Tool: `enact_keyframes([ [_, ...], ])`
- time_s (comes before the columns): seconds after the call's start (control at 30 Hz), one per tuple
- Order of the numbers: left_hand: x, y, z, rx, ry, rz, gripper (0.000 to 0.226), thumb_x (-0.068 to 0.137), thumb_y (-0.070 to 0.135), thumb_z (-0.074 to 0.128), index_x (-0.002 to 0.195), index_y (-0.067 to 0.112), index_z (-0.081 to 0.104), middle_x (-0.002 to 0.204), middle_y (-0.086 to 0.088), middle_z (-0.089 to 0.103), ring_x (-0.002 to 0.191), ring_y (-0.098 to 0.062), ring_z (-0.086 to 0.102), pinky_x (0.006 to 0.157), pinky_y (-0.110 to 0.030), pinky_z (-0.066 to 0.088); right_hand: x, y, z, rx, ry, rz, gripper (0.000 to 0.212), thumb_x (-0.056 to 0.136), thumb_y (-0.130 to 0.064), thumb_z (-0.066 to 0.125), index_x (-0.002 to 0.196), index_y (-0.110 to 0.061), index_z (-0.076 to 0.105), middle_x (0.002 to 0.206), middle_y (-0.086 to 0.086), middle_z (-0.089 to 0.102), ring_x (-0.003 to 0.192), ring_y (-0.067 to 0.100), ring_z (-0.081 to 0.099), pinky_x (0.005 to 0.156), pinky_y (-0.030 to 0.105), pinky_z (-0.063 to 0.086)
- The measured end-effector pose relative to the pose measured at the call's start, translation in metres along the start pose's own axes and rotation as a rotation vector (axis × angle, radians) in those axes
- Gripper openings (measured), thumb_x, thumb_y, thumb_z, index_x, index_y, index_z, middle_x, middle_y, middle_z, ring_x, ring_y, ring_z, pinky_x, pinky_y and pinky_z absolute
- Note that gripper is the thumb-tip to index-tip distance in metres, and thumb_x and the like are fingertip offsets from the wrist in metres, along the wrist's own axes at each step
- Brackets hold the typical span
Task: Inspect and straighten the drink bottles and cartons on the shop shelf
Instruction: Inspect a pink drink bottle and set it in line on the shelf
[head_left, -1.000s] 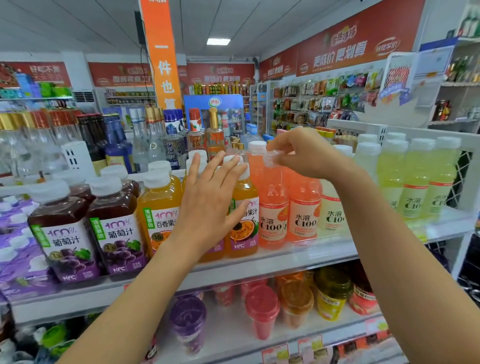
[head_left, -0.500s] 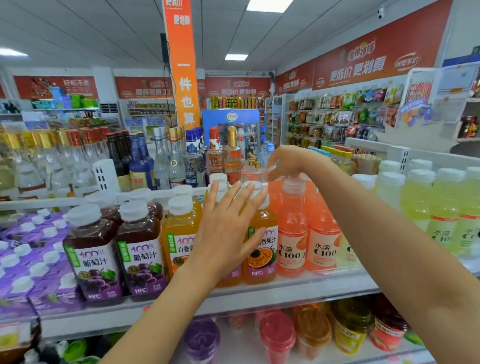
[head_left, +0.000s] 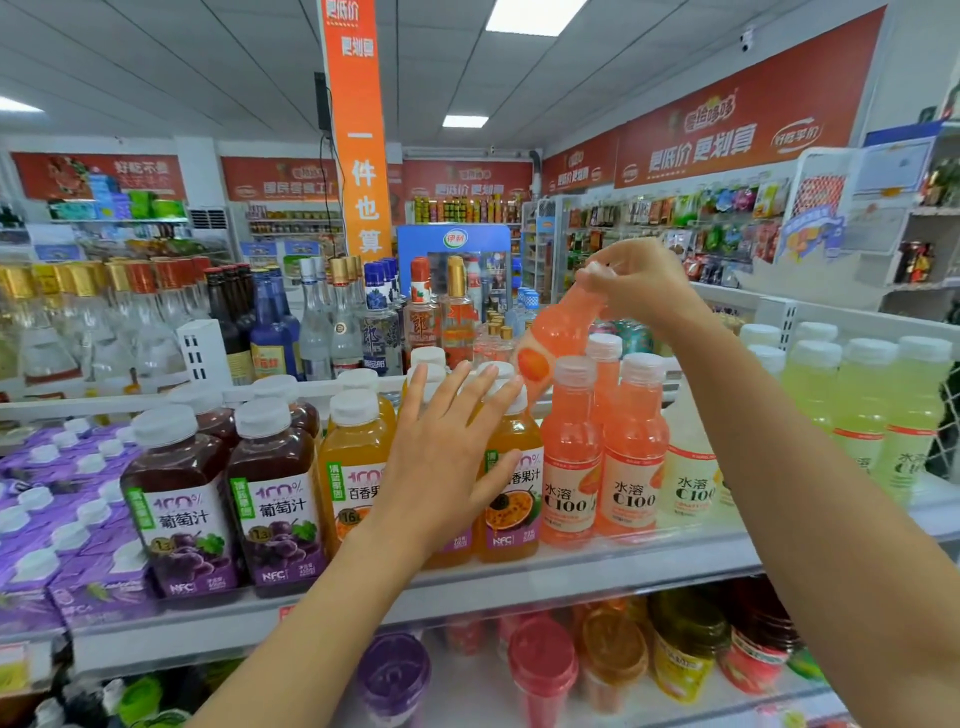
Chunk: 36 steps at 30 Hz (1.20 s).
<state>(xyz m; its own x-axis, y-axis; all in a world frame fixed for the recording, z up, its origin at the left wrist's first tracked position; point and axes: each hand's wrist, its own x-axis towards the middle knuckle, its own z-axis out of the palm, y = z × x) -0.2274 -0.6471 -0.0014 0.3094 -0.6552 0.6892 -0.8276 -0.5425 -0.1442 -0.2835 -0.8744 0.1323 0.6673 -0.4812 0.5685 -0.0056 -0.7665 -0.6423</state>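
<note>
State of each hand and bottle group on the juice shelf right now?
Lifted orange bottle: off the shelf, tilted.
Right hand: pinches its cap.
Left hand: open, fingers straight, at the passion fruit bottles.
Orange C100 row: upright.
Grape juice bottles: upright, labels forward.

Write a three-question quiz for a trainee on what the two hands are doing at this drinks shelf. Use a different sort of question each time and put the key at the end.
1. Multiple choice: what does the right hand hold by its cap end?
A) a dark grape juice bottle
B) a pink-orange C100 bottle
C) a pale green bottle

2. True or false: the left hand is curled round a purple carton.

3. Fill in: the held bottle is above the row, not upright but ____.

Key
1. B.
2. False: its fingers are straight, and it is in front of the yellow juice bottles.
3. Tilted.
</note>
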Motion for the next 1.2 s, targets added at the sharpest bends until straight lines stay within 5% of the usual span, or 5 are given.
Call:
enact_keyframes([
  [0.37,-0.005,0.004,-0.020,-0.305,0.245,-0.180,0.069,0.097,0.057,0.036,0.155,0.021,0.027,0.163,0.003,0.021,0.152,-0.013,0.008,0.124,-0.037,0.002,-0.072,0.004,-0.032,0.746,0.212,0.086,0.019,0.097,-0.026,0.062,0.101,-0.009,0.067,0.091,0.007,0.073,0.083,0.018,0.074,0.067,0.022,0.058],
  [0.63,-0.030,0.010,-0.058,-0.932,0.314,-0.368,0.073,0.084,0.054,0.067,0.148,0.042,0.034,0.149,0.023,0.040,0.135,0.002,0.041,0.112,-0.034,0.038,-0.137,0.004,-0.023,1.030,0.049,0.226,0.018,0.094,-0.024,0.060,0.096,-0.008,0.069,0.078,0.001,0.075,0.074,0.017,0.073,0.069,0.026,0.062],
  [0.9,-0.094,0.016,-0.062,-1.146,0.272,-0.365,0.050,0.071,0.040,0.079,0.118,0.037,0.060,0.124,0.002,0.064,0.114,-0.020,0.064,0.087,-0.048,0.058,-0.199,0.020,-0.008,1.020,-0.045,0.196,0.022,0.090,-0.024,0.057,0.084,-0.018,0.078,0.078,-0.003,0.075,0.072,0.011,0.072,0.064,0.022,0.060],
  [1.03,-0.130,0.027,-0.052,-1.295,0.239,-0.513,0.046,0.073,0.035,0.081,0.114,0.026,0.064,0.110,0.009,0.071,0.100,-0.013,0.069,0.070,-0.029,0.060,-0.238,0.040,0.008,0.979,-0.167,0.091,0.038,0.080,-0.033,0.063,0.114,-0.018,0.069,0.103,0.003,0.074,0.091,0.017,0.071,0.076,0.030,0.059],
  [1.2,-0.167,0.032,-0.041,-1.398,-0.084,-0.762,0.053,0.068,0.052,0.081,0.115,0.031,0.067,0.109,0.003,0.074,0.097,-0.017,0.071,0.076,-0.030,0.056,-0.276,0.057,0.026,0.806,-0.106,0.265,0.031,0.093,-0.036,0.055,0.105,-0.013,0.072,0.099,0.008,0.076,0.091,0.022,0.071,0.067,0.026,0.058],
])
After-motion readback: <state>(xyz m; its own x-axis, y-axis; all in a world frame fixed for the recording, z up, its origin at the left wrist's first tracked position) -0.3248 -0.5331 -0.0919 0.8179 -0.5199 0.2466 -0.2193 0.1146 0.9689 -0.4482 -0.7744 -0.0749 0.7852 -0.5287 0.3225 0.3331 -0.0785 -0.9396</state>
